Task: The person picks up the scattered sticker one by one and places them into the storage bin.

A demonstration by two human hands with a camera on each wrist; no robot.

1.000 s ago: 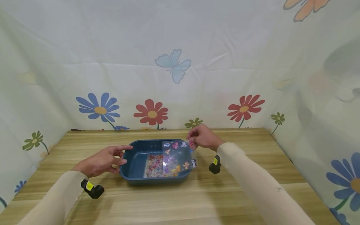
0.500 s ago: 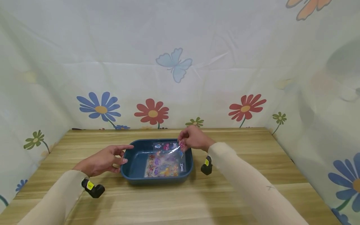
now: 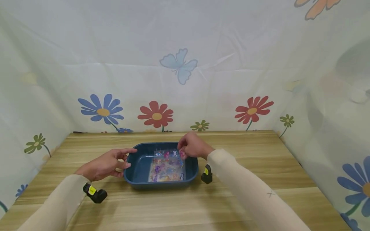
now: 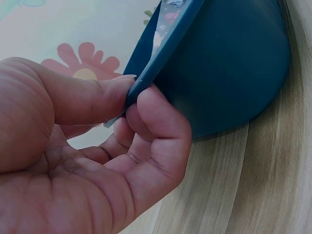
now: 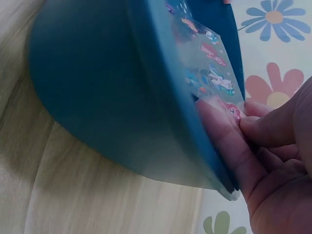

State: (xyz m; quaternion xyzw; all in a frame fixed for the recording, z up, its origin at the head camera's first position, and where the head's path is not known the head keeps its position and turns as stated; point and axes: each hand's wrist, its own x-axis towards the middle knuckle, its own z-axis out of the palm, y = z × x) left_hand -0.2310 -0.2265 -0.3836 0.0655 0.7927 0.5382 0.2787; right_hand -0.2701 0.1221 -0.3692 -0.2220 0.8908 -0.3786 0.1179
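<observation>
A dark blue plastic basin (image 3: 157, 185) stands on the wooden table. My left hand (image 3: 107, 165) pinches its left rim between thumb and curled fingers, clearest in the left wrist view. Between the thumb and fingers of my right hand (image 3: 194, 146) is the upper right corner of a clear sticker sheet (image 5: 214, 63) printed with colourful ponies. This sheet lies low inside the basin, tilted up toward the held corner. Beneath it another patterned sheet (image 3: 151, 175) shows at the left edge; the rest of it blends with the prints above.
The wooden table (image 3: 162, 208) extends around the basin. Behind it hangs a pale cloth (image 3: 127, 83) with flowers and butterflies, which also closes in the left and right sides. A small black wrist camera (image 3: 206, 175) sits under the right sleeve; the left wrist carries another.
My right hand has moved left and down with the sticker sheet, from over the basin's right rim into the basin, over the lower sheet. My left hand has stayed on the rim.
</observation>
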